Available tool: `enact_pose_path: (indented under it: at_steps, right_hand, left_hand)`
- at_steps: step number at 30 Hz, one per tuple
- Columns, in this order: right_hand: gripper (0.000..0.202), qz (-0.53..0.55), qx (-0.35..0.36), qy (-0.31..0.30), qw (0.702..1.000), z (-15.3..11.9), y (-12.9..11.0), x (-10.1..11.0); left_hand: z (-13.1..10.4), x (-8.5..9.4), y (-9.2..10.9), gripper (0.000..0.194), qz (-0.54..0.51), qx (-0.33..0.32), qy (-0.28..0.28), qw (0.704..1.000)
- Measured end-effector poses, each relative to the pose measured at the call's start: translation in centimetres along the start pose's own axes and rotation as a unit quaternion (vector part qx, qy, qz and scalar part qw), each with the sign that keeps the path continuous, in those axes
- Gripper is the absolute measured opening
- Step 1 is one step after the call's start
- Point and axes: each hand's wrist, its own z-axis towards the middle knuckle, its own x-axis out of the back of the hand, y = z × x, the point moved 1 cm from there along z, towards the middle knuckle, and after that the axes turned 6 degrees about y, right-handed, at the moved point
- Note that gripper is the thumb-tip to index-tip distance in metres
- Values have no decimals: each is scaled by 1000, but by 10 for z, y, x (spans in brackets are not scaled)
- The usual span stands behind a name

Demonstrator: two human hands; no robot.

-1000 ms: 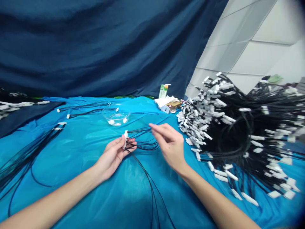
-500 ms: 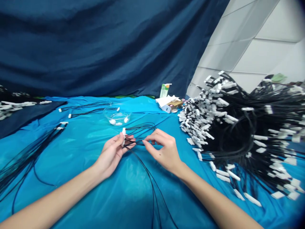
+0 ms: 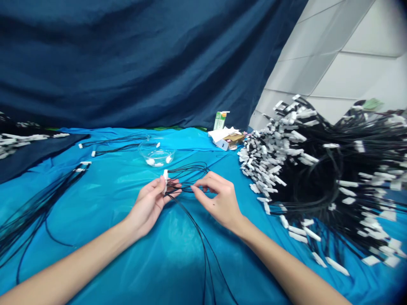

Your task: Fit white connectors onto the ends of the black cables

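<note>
My left hand [image 3: 151, 200] pinches a white plastic connector [image 3: 165, 177] between thumb and fingers, held upright above the blue cloth. Thin black wires [image 3: 187, 168] run out of its right side; some loop toward my right hand and a few hang down to the front. My right hand [image 3: 219, 197] has thumb and index finger closed on one or more of these black wires, a short way right of the connector. How many wires lie in that pinch is too small to tell.
A clear bowl [image 3: 158, 154] with several white connectors stands behind my hands. Bundled wires [image 3: 47, 203] lie at left. A large heap of black wires with white connectors [image 3: 318, 169] fills the right. A small carton [image 3: 219, 121] and paper scraps [image 3: 224, 135] sit at the back.
</note>
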Motion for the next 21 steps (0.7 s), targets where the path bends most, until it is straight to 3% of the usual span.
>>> enact_pose_path:
  at_steps: [16,21]
  right_hand:
    - [11,-4,0,-2,1000,-2,1,-3]
    - [14,-48,72,-33,996,-10,2,-10]
  left_hand:
    - [0,1,-2,17,17,12,-21,1000]
    - [-2,1,-5,16,25,32,-48,998]
